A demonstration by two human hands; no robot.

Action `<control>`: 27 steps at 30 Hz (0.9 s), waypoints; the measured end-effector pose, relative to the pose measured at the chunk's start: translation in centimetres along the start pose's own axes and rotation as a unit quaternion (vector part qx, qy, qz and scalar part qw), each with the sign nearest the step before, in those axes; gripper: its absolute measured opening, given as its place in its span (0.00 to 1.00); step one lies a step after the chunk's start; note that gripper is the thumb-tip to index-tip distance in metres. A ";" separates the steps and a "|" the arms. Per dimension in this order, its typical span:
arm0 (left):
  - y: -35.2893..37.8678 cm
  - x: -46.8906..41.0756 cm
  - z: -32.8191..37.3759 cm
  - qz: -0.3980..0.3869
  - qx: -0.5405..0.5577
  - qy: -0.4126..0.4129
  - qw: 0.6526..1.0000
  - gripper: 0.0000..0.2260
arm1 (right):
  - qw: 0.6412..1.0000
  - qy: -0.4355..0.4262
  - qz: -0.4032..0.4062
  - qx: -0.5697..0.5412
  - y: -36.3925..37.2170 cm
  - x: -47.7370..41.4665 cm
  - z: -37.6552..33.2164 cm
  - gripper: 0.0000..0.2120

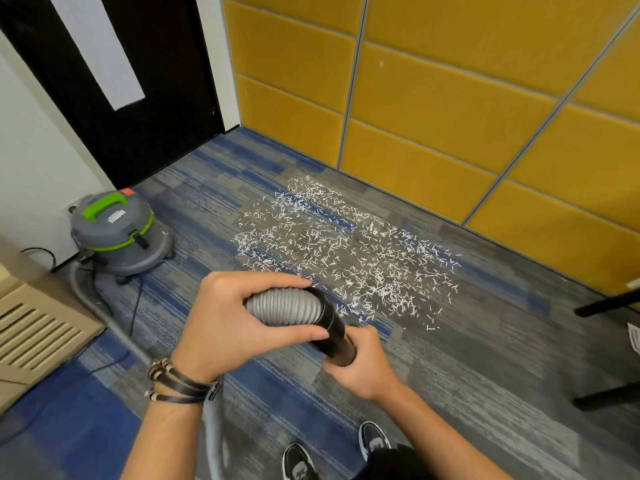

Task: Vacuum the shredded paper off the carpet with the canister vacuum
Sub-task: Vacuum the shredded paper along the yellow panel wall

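Vacuum: a round grey canister vacuum with a bright green handle and green band [114,230] sits on the floor, far off to the left of the hands, by a white wall.
Hose: a grey ribbed plastic hose [287,306] ends in a shiny black plastic tube [330,323]. Both are up in the hands.
Left hand: the left hand [235,327] wraps round the ribbed hose, fingers on top and thumb below.
Right hand: the right hand [363,365] grips the low end of the black tube.
Hands together: they sit side by side on the same piece, very close to each other.
Paper: lots of tiny white shredded paper strips [346,251] lie spread out just past the hands and off to the right.
Carpet: a grey and blue striped carpet [502,358] lies under everything.
Wall: soft yellow wall panels [450,109] stand beyond the paper.
Wrist: dark leather bracelets [176,382] loop round the left wrist.
Feet: two black shoes [298,462] show below the hands.
Hidden: the tip of the black tube is inside the right hand, so its mouth cannot be seen. The left arm covers part of the hose.
Cut off: black furniture legs [606,303] to the right of the hands run out of the picture, so I cannot tell what they belong to.
Hard to see: the sticker on the vacuum is too small to read.
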State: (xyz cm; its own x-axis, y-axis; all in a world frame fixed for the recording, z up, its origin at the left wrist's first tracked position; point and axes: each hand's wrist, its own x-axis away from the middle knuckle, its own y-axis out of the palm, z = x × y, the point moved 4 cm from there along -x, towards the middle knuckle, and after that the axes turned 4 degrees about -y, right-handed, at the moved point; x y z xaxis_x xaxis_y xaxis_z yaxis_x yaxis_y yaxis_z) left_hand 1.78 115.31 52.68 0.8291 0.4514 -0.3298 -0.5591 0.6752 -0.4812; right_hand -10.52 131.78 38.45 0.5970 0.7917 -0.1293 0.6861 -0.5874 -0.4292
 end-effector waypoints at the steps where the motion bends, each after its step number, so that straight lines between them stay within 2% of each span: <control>1: 0.0 0.1 -0.1 -0.003 -0.001 -0.001 1.000 0.23 | 1.000 -0.001 0.000 0.001 -0.1 0.2 0.0 0.15; 7: -1.1 -0.1 0.2 0.036 -0.024 0.002 0.999 0.23 | 1.000 -0.011 0.000 0.012 -0.2 -1.3 -0.6 0.14; 18: 0.7 -0.7 1.1 0.008 -0.001 -0.008 1.000 0.24 | 0.999 -0.016 -0.023 -0.020 -1.5 -0.6 0.2 0.15; 23: 1.7 -1.0 2.9 0.052 -0.045 0.020 0.997 0.23 | 0.999 -0.036 -0.024 -0.002 -3.7 -1.6 -0.1 0.16; 27: 2.6 -1.5 4.0 0.044 -0.061 0.028 0.997 0.24 | 0.998 -0.042 -0.040 -0.019 -4.7 -2.3 0.0 0.17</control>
State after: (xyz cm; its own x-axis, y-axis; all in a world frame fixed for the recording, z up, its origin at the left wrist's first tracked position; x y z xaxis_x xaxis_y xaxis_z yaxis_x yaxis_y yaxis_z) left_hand -0.92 118.70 55.17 0.7767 0.4707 -0.4185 -0.6295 0.5566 -0.5422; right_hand -15.13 132.73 40.72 0.5033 0.8469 -0.1715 0.7470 -0.5262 -0.4064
